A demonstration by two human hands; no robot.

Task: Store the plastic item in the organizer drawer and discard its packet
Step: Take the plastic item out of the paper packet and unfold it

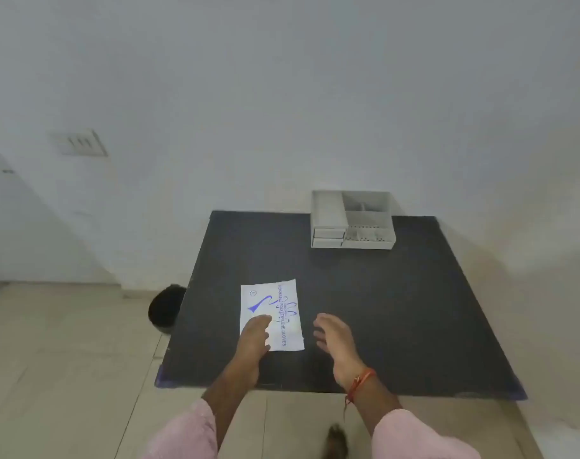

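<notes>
Resting flat on the packet (pixel 275 306), left hand (pixel 253 336); right hand (pixel 331 336) loosely open, empty.

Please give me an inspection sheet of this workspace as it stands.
Surface: dark table top, set against a white wall.
Job's things: white glove packet lies flat near the front left; white organizer at the back, its small drawers closed.
Clutter: nothing seen.
Hands: left hand rests on the packet, fingers flat; right hand open beside it, apart from the packet, red thread on the wrist.
Cables: nothing seen.
Surroundings: dark bin on the tiled floor left of the table; switch plate on the wall.
</notes>
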